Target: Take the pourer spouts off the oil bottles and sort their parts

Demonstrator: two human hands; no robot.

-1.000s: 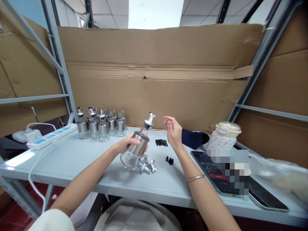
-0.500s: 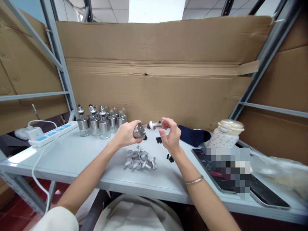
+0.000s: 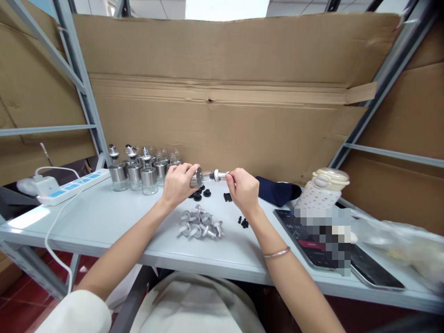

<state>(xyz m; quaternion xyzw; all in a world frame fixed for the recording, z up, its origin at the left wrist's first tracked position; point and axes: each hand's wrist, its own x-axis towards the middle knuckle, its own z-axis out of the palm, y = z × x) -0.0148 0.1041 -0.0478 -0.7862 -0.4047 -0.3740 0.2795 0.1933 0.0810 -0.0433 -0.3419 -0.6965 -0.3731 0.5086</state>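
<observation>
My left hand point(image 3: 177, 185) is wrapped round a glass oil bottle with a steel sleeve point(image 3: 197, 177), which lies on its side in the air, mouth to the right. A silvery pour spout with a black collar point(image 3: 217, 175) sits at the bottle's mouth. My right hand point(image 3: 244, 188) has its fingers closed on the tip of that spout. Below the hands, a pile of silvery metal spout parts point(image 3: 201, 225) lies on the table. Black round stoppers point(image 3: 207, 193) lie just under the bottle, and small black pieces point(image 3: 244, 223) lie near my right wrist.
Several steel-sleeved bottles point(image 3: 149, 179) stand at the back left, some with spouts, beside a white power strip point(image 3: 74, 186). On the right are a dark blue cloth item point(image 3: 279, 192), a dotted flask point(image 3: 319, 192), a phone point(image 3: 376, 268) and a plastic bag point(image 3: 398, 240). Cardboard point(image 3: 222, 129) walls the back.
My right hand's fingers, apart before, have closed on the spout's tip. The bottle has turned from a tilt to nearly level. The view has shifted slightly.
</observation>
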